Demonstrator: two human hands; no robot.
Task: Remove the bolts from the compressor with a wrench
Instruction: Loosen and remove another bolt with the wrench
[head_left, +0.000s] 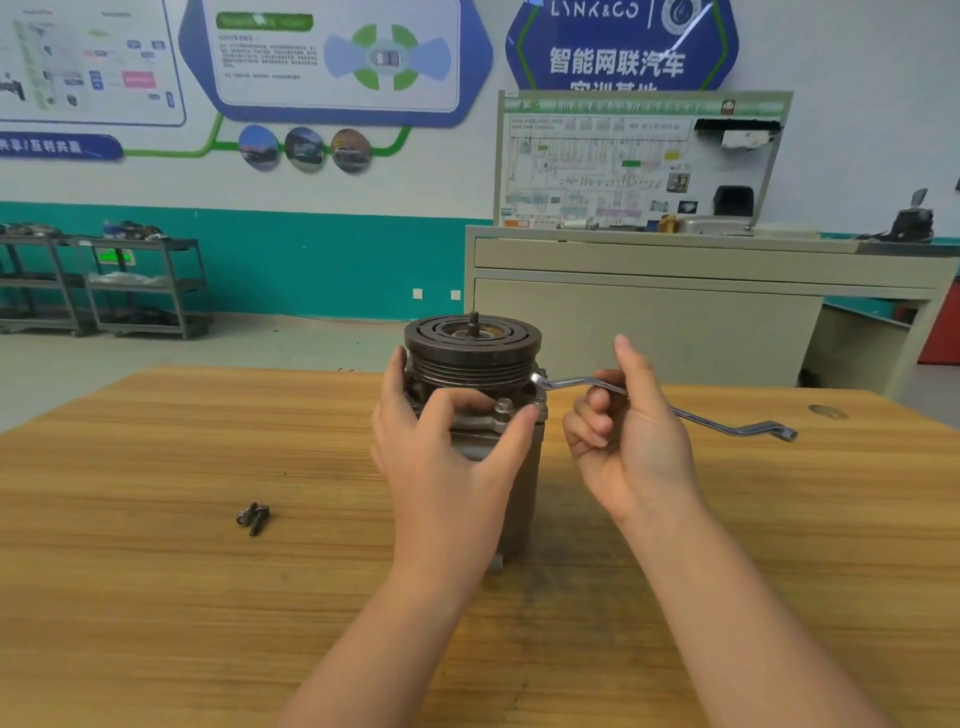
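Right hand fingers clamped the wrench (handle lying rightward from compressor); left hand gripped the compressor, beside the bolt.

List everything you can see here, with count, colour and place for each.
Grey metal compressor with dark grooved pulley: one, upright at table centre.
Silver offset ring wrench: one, ring end at the compressor's right flange.
Dark loose bolts: apparently two, touching, table left.
Wooden table: one, tan.
Beige cabinet bench: one, behind.
Grey shelf carts: two, far left.
Left hand: grips the compressor.
Right hand: holds the wrench.
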